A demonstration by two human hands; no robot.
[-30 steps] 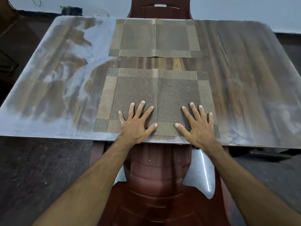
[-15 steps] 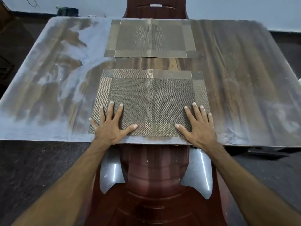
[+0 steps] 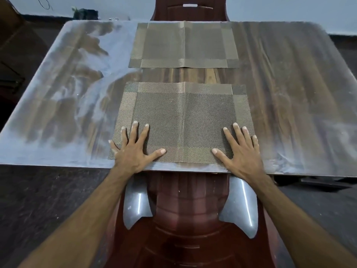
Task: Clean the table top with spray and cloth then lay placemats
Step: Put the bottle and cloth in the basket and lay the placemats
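Note:
Two woven brown-gold placemats lie on the dark wooden table. The near placemat sits at the front edge with a crease down its middle. My left hand presses flat on its near left corner, fingers spread. My right hand presses flat on its near right corner, fingers spread as well. The far placemat lies flat at the table's far edge, apart from both hands. No spray bottle or cloth is in view.
Pale streaky patches cover the table's left half and its right edge. A dark red chair stands under the near edge between my arms. Another red chair back rises behind the far edge.
My left hand slid from the placemat's middle to its left corner. My right hand shifted out towards the right corner. The placemat lies flatter.

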